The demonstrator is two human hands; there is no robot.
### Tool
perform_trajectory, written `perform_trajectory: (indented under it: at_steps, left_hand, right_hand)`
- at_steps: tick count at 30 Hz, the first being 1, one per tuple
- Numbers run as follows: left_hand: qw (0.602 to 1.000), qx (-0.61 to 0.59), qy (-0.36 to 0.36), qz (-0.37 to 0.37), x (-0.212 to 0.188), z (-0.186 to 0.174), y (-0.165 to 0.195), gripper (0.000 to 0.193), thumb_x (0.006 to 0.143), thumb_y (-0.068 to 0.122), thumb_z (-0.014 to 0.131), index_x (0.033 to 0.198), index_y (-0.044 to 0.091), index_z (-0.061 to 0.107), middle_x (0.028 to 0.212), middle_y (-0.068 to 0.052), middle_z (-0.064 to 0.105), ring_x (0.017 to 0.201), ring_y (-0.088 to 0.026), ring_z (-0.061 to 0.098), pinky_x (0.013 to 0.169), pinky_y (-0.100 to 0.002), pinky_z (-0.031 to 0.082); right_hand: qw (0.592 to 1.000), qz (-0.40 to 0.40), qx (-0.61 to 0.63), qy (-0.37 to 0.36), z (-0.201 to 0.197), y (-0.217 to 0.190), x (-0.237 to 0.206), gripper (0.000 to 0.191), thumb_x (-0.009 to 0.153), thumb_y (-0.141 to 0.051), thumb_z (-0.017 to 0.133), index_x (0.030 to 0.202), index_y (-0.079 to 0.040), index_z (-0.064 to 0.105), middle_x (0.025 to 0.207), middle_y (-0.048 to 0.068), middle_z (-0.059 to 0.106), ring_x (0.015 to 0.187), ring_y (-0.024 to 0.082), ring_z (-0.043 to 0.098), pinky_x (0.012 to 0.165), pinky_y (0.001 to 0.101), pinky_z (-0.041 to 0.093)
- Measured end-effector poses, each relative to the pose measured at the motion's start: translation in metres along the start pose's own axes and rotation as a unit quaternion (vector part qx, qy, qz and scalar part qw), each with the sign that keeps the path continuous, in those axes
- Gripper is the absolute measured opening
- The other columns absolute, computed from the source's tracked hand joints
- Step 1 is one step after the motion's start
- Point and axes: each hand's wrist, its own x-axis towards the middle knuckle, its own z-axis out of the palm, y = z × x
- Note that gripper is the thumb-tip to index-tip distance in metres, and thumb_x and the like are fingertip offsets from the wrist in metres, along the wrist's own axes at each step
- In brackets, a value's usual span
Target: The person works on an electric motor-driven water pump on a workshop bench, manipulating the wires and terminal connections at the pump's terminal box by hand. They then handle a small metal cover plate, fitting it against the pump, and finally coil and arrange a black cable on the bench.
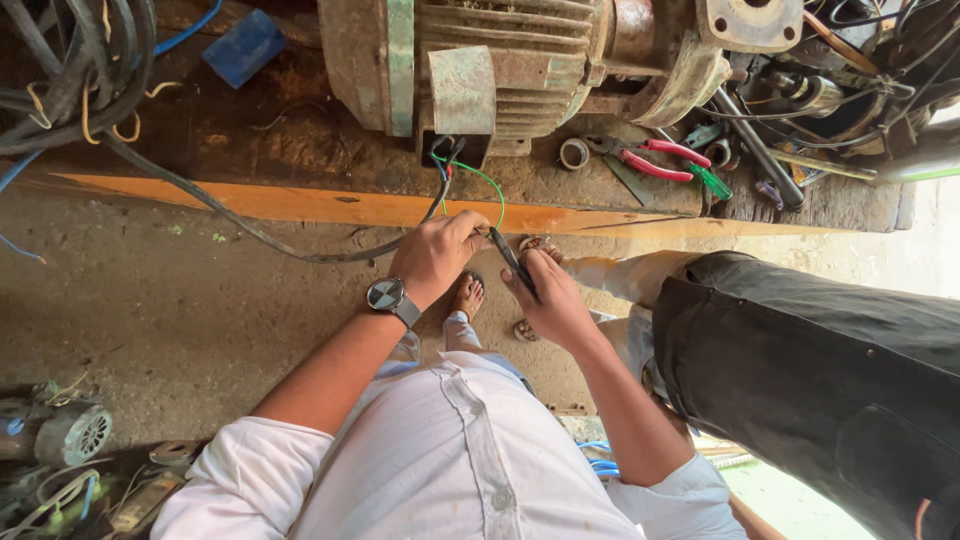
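Note:
A big worn green electric motor sits on a dirty wooden bench. Thin wires, one green, run from its terminal box down to my hands. My left hand, with a wristwatch, pinches the wire ends at the bench's front edge. My right hand grips a dark-handled cutting tool whose tip meets the wires beside my left fingers.
Red-handled pliers, a green-handled tool and a tape roll lie on the bench to the right. Cable bundles hang at far left. Another person in dark trousers stands close on my right. A small motor lies on the floor.

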Motion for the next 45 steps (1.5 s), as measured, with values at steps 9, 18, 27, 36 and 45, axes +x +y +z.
perform_trajectory:
  at_steps: [9, 18, 27, 36, 45]
  left_hand:
    - [1.0, -0.002, -0.01, -0.009, 0.004, -0.004, 0.001, 0.02, 0.092, 0.025, 0.075, 0.102, 0.01, 0.068, 0.088, -0.011, 0.074, 0.083, -0.033, 0.072, 0.067, -0.044, 0.056]
    - [1.0, -0.002, -0.024, -0.016, 0.005, 0.001, 0.002, 0.02, 0.092, 0.026, 0.073, 0.103, 0.01, 0.067, 0.094, -0.012, 0.075, 0.085, -0.035, 0.072, 0.068, -0.045, 0.056]
    - [0.998, -0.012, -0.059, 0.0, 0.004, 0.001, 0.0, 0.023, 0.092, 0.012, 0.065, 0.113, 0.007, 0.067, 0.108, -0.016, 0.071, 0.098, -0.039, 0.068, 0.08, -0.046, 0.056]
    - [0.996, 0.018, -0.084, 0.022, 0.005, -0.004, 0.0, 0.022, 0.093, 0.012, 0.064, 0.114, 0.008, 0.067, 0.106, -0.014, 0.07, 0.098, -0.038, 0.067, 0.082, -0.048, 0.055]
    - [0.996, 0.026, -0.084, -0.015, 0.007, -0.005, 0.001, 0.019, 0.094, 0.017, 0.065, 0.112, 0.011, 0.069, 0.106, -0.012, 0.072, 0.098, -0.037, 0.069, 0.079, -0.047, 0.056]
  right_hand:
    - [0.999, 0.036, -0.016, -0.002, 0.003, -0.002, 0.001, 0.032, 0.1, -0.027, 0.067, 0.092, -0.002, 0.048, 0.08, 0.02, 0.058, 0.08, 0.045, 0.056, 0.068, 0.0496, 0.044]
    - [0.995, 0.062, 0.054, 0.065, 0.006, -0.018, 0.0, 0.032, 0.095, -0.025, 0.067, 0.106, -0.001, 0.049, 0.078, 0.018, 0.061, 0.071, 0.041, 0.06, 0.064, 0.0473, 0.047]
    - [0.994, 0.031, -0.026, 0.105, 0.019, -0.004, 0.002, 0.025, 0.095, -0.024, 0.073, 0.095, -0.004, 0.059, 0.081, 0.019, 0.062, 0.074, 0.043, 0.06, 0.064, 0.0483, 0.047]
    - [0.991, 0.118, -0.025, 0.054, 0.018, 0.0, 0.0, 0.022, 0.099, -0.027, 0.069, 0.1, -0.007, 0.06, 0.079, 0.016, 0.065, 0.073, 0.037, 0.065, 0.064, 0.0465, 0.049]
    - [0.982, 0.137, 0.125, -0.03, 0.01, 0.006, -0.001, 0.027, 0.103, -0.025, 0.058, 0.12, -0.005, 0.063, 0.091, 0.016, 0.07, 0.077, 0.028, 0.058, 0.076, 0.0358, 0.052]
